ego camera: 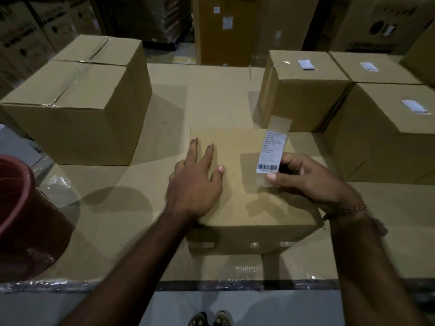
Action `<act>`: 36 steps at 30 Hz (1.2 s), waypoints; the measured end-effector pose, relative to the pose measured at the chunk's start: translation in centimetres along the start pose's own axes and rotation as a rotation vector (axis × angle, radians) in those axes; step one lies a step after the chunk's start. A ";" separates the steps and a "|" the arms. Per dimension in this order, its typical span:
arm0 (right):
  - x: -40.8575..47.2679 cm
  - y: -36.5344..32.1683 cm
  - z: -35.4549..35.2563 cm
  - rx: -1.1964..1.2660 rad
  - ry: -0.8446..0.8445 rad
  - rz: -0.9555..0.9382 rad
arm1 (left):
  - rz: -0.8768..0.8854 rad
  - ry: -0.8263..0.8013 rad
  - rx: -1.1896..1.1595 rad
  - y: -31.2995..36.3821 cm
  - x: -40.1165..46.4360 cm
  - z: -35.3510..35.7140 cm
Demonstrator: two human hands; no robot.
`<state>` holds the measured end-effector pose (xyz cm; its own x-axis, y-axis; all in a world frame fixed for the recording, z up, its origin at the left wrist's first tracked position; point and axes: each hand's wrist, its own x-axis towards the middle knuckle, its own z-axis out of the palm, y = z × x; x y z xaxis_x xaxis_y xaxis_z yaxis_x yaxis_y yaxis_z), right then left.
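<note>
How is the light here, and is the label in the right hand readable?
Head view: dim, hard shadows beside left hand and right hand on the box; label shows its barcode, print too soft to read; glare on the plastic wrap; frame edges bend.

Dim warehouse: tall stacked brown cardboard cartons (211, 38) line the back; pale grey floor (259, 309) below the cardboard-covered surface (117, 231).

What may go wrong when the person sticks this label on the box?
The right hand pinches the label only at its lower end; the loose tape above it may fold and stick to itself. The left hand rests flat on the box, so the label might land crooked beside it.
</note>
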<state>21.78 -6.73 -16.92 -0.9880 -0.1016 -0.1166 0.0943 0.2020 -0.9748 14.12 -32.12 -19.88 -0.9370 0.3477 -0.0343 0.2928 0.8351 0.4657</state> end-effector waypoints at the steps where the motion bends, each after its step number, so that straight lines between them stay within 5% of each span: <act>1: 0.0 0.1 0.0 -0.008 -0.003 -0.002 | -0.002 0.001 -0.005 0.0 -0.1 0.0; 5: 0.2 0.2 0.2 -0.026 -0.027 0.004 | 0.024 0.080 -0.039 0.0 -0.3 -0.1; 11: -0.3 -1.7 1.3 -0.138 0.007 -0.010 | 0.294 0.479 -0.179 0.7 -2.6 -0.9; 21: -0.6 -6.2 8.3 -0.268 0.006 -0.077 | 0.182 0.386 -0.682 -1.1 -7.9 -4.7; 27: 0.9 -8.1 14.5 -0.263 -0.048 -0.153 | 0.142 0.477 -0.669 -6.1 -10.6 -8.3; 36: 4.4 -11.5 27.2 -0.030 0.174 -0.284 | 0.168 0.531 -0.611 -16.1 -13.1 -15.2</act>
<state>19.72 -35.94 -11.39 -0.9806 0.0095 0.1956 -0.1888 0.2186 -0.9574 18.83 -56.62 -13.44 -0.9001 0.0715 0.4297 0.4253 0.3574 0.8315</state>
